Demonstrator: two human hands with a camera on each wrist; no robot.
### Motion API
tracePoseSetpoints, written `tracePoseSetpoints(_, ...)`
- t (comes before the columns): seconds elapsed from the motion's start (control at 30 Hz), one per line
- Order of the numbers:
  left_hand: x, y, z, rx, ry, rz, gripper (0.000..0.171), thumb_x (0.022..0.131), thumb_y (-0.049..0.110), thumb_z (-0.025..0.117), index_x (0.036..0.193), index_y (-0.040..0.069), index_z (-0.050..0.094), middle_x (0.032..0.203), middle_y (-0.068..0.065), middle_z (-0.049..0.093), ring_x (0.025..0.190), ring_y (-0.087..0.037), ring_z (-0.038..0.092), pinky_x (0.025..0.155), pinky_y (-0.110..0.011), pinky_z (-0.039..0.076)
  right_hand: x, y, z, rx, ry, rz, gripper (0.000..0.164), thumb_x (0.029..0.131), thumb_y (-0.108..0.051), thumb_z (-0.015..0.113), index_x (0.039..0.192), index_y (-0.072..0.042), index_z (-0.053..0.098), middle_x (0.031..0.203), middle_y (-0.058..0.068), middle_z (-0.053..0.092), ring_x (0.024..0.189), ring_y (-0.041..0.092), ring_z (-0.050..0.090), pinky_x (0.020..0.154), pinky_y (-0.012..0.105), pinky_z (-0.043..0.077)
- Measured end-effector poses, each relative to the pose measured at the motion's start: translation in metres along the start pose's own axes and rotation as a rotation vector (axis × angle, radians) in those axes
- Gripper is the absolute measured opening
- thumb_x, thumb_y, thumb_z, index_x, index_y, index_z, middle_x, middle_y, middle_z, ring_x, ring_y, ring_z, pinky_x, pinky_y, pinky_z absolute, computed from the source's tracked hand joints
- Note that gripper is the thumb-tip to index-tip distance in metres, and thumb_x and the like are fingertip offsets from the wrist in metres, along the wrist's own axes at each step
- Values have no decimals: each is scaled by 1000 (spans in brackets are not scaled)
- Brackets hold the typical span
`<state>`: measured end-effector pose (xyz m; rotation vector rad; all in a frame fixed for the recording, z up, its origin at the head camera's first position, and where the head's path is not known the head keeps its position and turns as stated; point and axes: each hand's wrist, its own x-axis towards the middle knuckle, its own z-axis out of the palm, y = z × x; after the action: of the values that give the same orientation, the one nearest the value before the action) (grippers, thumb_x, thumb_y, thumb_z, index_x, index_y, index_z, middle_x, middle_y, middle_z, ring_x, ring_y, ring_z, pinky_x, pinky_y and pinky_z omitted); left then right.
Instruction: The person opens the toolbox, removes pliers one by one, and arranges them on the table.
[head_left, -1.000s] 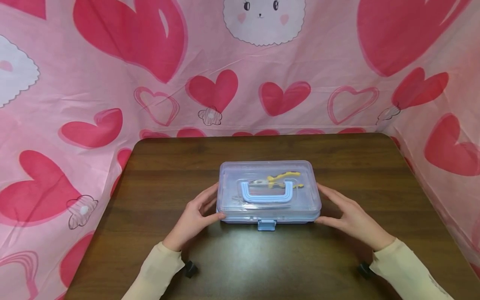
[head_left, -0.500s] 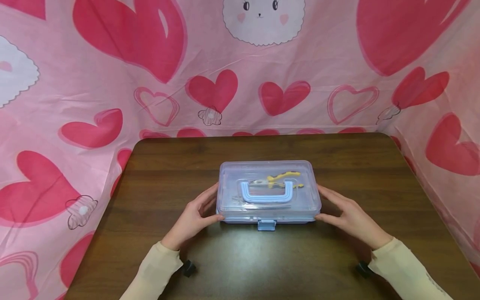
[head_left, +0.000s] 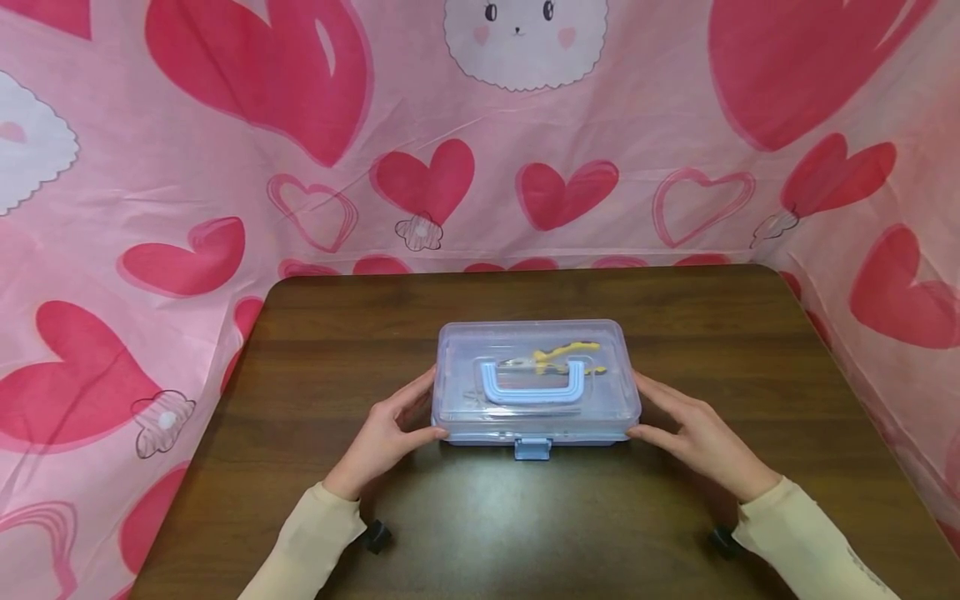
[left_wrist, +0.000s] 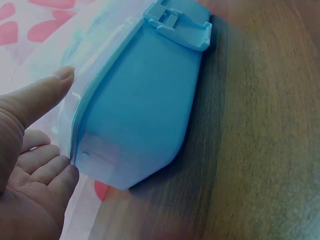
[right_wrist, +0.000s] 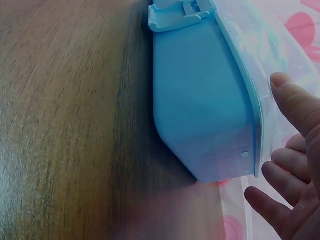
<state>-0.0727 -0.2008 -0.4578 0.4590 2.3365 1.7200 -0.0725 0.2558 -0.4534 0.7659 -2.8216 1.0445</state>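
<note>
While the translucent pale-blue plastic case (head_left: pixel 536 383) sits flat near the middle of the dark brown wooden table (head_left: pixel 315 350), a little toward its near edge, it is flanked by both hands. Its lid is down, its blue front latch (head_left: pixel 532 449) faces the near edge, and a pale blue carry handle (head_left: pixel 534 385) lies folded on top; a yellow-handled tool (head_left: pixel 564 357) is seen through the lid.

A slip is judged the likeliest fault: the smooth, rounded end walls are met only by fingertips, so a lift begun with light or uneven pressure could let the case tilt or drop, and the loose tool inside could slide.

The left hand (head_left: pixel 390 433) is laid against the left end, fingers nearly straight and spread, thumb at the near left corner, nothing clasped. The right hand (head_left: pixel 693 433) mirrors it at the right end, fingers extended, thumb by the near right corner. Cream sleeves (head_left: pixel 802 542) cover both forearms.
</note>
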Motion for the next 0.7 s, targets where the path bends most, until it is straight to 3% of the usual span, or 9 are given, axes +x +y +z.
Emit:
tracePoseSetpoints(0.3,0,2,0,-36,23,10,88,84,13,87,159,25,43,162,5,43,147,-14,44,115,-31,39,2,-1,-2,7,28,-47,89,84,-16,88,160,-20,43,154,16,53,140,-4,40,105,3,29)
tracePoseSetpoints(0.53,1,5,0,-54,50,0,83,85,15,87,158,22,47,161,3,46,146,-19,46,114,-33,40,2,-2,-7,42,-20,-39,97,82,-22,90,163,-21,37,159,15,47,142,-9,33,105,3,28)
tracePoseSetpoints(0.7,2,8,0,-94,77,-1,79,86,13,86,156,15,49,159,-2,49,144,-24,49,110,-29,44,5,-2,-9,30,-6,-76,97,80,-16,90,162,-20,38,159,12,47,143,-8,35,105,4,31)
